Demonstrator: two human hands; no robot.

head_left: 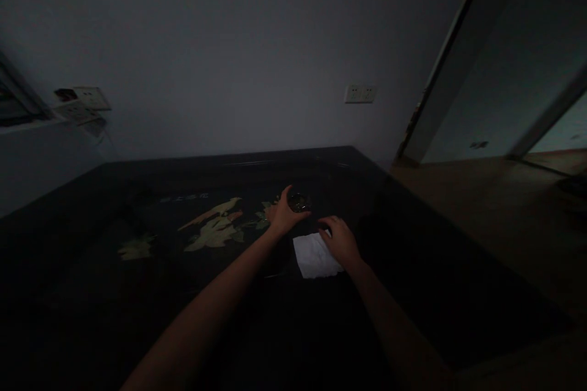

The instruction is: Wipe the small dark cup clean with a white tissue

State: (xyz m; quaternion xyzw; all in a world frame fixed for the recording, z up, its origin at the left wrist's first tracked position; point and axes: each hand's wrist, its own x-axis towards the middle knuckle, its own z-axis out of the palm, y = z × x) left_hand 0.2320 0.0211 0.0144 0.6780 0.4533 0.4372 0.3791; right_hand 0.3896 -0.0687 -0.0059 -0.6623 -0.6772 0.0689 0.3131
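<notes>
The room is dim. My left hand [283,215] reaches across a black table [137,317] and curls its fingers round a small dark glass dish [299,201], perhaps an ashtray. My right hand [340,239] rests palm down on the far edge of a white paper tissue [314,256] lying flat on the table, its fingers slightly bent and pressing on it. The two hands are close together, the dish just beyond the tissue.
The table top bears a pale leaf and bird pattern [215,229] left of my hands. A grey wall stands behind with a socket plate [361,93]. More sockets [87,101] sit at the left. Wooden floor and a doorway [504,153] lie to the right.
</notes>
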